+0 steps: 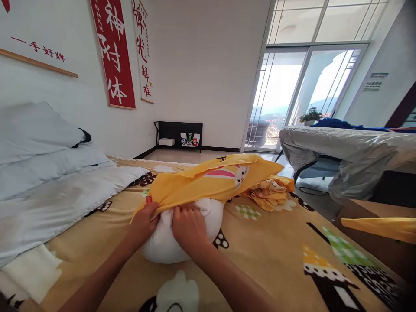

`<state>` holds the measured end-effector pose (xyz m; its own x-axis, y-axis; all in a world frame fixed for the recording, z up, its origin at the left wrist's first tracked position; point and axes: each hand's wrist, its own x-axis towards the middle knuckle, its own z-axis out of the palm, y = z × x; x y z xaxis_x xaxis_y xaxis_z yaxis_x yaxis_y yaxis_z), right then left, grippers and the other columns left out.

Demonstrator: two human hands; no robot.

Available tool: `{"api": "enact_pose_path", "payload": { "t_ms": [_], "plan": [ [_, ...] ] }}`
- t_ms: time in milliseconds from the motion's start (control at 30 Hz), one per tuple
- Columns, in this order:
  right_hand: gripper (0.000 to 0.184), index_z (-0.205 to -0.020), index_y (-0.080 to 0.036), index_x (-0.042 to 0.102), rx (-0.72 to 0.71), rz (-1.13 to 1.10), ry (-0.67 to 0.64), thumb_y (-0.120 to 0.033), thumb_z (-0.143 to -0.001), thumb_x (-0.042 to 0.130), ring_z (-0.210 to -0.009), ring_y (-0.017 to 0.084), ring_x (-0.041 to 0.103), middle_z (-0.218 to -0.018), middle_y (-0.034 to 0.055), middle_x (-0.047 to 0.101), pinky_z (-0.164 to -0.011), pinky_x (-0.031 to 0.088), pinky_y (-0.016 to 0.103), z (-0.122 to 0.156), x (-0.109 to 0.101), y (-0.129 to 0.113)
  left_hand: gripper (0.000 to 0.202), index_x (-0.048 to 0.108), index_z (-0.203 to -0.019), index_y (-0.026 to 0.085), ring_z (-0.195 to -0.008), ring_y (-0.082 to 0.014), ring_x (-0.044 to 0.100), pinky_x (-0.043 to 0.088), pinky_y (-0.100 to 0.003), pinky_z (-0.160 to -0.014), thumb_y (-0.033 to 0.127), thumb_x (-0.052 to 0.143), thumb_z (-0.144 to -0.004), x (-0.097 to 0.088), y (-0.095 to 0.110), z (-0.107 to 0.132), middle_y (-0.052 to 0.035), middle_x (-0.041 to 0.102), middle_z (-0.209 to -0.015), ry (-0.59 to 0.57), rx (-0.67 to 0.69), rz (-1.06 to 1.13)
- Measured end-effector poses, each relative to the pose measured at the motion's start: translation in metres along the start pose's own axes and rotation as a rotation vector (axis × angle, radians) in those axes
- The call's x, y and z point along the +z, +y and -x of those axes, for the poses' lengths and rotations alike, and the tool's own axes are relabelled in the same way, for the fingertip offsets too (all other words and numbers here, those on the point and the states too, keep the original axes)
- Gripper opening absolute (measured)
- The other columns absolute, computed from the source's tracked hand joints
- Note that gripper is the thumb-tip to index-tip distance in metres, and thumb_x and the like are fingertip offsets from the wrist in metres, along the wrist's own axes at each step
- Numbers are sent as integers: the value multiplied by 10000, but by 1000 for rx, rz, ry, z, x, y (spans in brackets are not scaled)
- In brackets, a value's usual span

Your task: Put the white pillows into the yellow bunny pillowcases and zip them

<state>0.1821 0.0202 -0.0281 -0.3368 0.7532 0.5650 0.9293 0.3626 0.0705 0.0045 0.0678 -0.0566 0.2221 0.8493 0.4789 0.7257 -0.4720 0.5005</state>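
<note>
A yellow pillowcase [182,184] printed with a white rabbit lies partly over a white pillow [162,249] on the patterned bedspread [266,251]. My left hand [146,221] is closed on the near left edge of the pillowcase, its fingers pinching the cloth. My right hand [189,223] makes a fist around the bunched top of the pillow, just inside the pillowcase opening. The pillow's far part is hidden under the yellow cloth. Behind and to the right, a crumpled yellow cloth [271,195] with a similar print rests on the bed.
White pillows [55,173] are piled along the left side. At the right stand a plastic-covered table [341,138] and a cardboard box [367,229] with yellow cloth [383,227] over its edge. A low black shelf [175,128] stands by the far wall.
</note>
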Motion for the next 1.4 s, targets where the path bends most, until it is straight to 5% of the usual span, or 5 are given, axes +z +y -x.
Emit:
{"api": "enact_pose_path", "payload": {
  "t_ms": [200, 500, 733, 933, 1400],
  "plan": [
    [454, -1342, -109, 474, -86, -36, 521, -213, -903, 524, -1295, 290, 433, -1303, 174, 560, -1032, 361, 432, 75, -4, 38, 118, 512, -720, 215, -693, -194, 577, 386, -268, -633, 270, 427, -782, 6, -1, -11, -24, 612, -714, 143, -85, -106],
    [674, -1390, -186, 442, -166, -248, 152, -629, -885, 477, -1215, 275, 510, -1289, 140, 595, -1003, 338, 418, -9, 14, 32, 182, 597, -712, 189, -705, -172, 592, 399, -243, -646, 305, 464, -755, -3, -27, -21, -16, 666, -748, 133, -105, 86],
    [461, -1106, -140, 668, -110, -134, -185, -514, -870, 538, -940, 275, 650, -1019, 140, 715, -893, 400, 413, -89, 32, 20, 174, 521, -593, 182, -584, -130, 491, 360, -216, -559, 295, 465, -712, -11, -35, -25, 20, 547, -564, 388, -155, 69],
    [399, -1241, -173, 628, 24, -164, -68, -352, -941, 436, -1189, 261, 557, -1209, 140, 666, -1038, 306, 430, -117, 52, 9, 219, 436, -566, 202, -576, -144, 499, 348, -250, -575, 261, 455, -776, -15, -27, -26, 0, 532, -573, 461, -13, -228],
    [725, -1487, -121, 319, -110, -65, 432, -429, -863, 522, -1424, 355, 258, -1520, 197, 347, -1080, 248, 510, 24, 82, -12, 239, 383, -548, 229, -580, -188, 494, 356, -311, -629, 34, 434, -675, -5, 23, -32, -16, 523, -544, 694, 297, -463]
  ]
}}
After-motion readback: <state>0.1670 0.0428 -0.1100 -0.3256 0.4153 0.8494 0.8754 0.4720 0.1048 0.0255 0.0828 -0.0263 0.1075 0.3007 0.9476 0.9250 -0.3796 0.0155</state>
